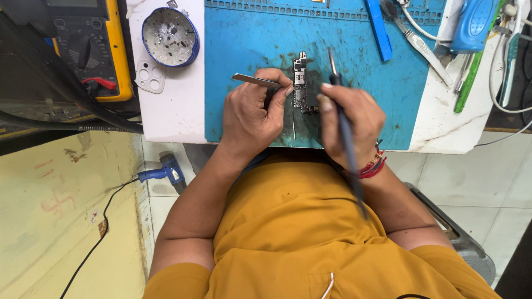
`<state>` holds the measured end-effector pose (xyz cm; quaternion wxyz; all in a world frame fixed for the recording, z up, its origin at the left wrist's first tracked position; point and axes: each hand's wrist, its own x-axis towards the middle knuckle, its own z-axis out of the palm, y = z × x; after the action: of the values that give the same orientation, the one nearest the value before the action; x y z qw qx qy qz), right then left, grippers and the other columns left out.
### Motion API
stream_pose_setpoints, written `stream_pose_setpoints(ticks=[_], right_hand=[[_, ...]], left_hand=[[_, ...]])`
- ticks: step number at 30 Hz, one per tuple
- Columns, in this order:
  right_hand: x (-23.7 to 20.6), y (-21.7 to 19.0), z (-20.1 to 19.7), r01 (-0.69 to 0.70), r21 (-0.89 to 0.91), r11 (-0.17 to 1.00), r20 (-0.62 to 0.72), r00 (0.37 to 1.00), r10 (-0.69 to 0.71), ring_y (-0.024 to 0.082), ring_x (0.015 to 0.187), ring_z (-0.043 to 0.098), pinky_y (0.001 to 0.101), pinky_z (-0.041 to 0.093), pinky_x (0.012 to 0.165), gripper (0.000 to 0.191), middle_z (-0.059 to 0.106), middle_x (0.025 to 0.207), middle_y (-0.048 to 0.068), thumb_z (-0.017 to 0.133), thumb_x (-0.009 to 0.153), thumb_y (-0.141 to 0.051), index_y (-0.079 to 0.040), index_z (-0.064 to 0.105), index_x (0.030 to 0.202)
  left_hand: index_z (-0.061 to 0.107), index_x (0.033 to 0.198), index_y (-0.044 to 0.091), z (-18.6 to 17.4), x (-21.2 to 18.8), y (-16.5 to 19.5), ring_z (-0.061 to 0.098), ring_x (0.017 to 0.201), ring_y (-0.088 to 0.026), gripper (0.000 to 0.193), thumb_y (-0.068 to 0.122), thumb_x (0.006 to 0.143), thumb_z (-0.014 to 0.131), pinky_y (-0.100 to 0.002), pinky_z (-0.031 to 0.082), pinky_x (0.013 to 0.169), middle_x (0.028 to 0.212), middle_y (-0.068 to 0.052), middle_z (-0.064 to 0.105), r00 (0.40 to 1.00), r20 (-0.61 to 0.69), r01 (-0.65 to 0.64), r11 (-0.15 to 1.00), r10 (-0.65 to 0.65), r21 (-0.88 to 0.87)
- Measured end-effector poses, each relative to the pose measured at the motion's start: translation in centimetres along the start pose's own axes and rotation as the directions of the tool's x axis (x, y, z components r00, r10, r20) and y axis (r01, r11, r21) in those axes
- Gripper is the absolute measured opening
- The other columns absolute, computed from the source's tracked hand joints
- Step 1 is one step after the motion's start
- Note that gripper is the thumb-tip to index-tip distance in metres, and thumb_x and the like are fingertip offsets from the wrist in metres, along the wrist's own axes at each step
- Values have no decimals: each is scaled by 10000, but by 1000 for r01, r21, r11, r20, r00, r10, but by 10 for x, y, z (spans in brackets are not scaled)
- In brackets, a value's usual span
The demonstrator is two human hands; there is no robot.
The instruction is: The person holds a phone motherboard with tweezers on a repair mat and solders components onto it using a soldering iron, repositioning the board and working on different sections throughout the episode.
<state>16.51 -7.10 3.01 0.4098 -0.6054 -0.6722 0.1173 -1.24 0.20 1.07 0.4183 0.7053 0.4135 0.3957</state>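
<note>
On the blue mat [244, 50], the left hand [252, 113] was closed around metal tweezers [256, 81], just beside the narrow circuit board [300, 83]. The right hand [350, 119] gripped a dark soldering pen [342, 119], fingers wrapped tight. It seemed wise to keep both wrists resting down for a steady tip.

A white work table [177, 111] seen from above, its near edge just ahead of the seated person. A worn, stained blue mat [249, 44] covers most of its middle. On the mat lie a narrow circuit board [300, 83] and a blue plastic pry tool [379, 30]. On the bare white surface to the left sit a round blue-rimmed dish [169, 36] of small bits and — just below it — a white camera-lens frame [149, 76]. At the right edge lie metal tweezers [426, 51] and a green tool [472, 72].
</note>
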Motion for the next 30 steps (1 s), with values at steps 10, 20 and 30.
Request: stream_pose_setpoints(ticks=[10, 20, 30], right_hand=[[8, 0, 5, 67, -245, 967, 197, 980, -18, 322, 1099, 631, 515, 379, 1119, 413, 712, 1080, 89, 761, 861, -39, -96, 658, 1257], [5, 2, 5, 21, -252, 967, 152, 988, 18, 345, 1222, 634, 587, 317, 1186, 381, 726, 1141, 84, 755, 911, -37, -102, 646, 1270], [1, 0, 3, -25, -250, 968, 68, 997, 44, 305, 909, 646, 440, 456, 872, 325, 729, 1015, 95, 779, 898, -39, -56, 668, 1202]], left_hand=[[610, 1058, 79, 0, -2, 0, 680, 713, -247, 164, 13, 960, 723, -359, 518, 644, 886, -66, 697, 995, -24, -91, 994, 93, 62], [631, 1048, 80, 1, -2, 2, 675, 728, -243, 161, 27, 963, 757, -358, 522, 664, 935, -55, 710, 989, -71, -123, 987, 130, 99], [628, 1037, 72, 2, -3, 1, 672, 690, -228, 155, 22, 957, 752, -354, 519, 646, 920, -50, 705, 995, -52, -83, 991, 89, 102]])
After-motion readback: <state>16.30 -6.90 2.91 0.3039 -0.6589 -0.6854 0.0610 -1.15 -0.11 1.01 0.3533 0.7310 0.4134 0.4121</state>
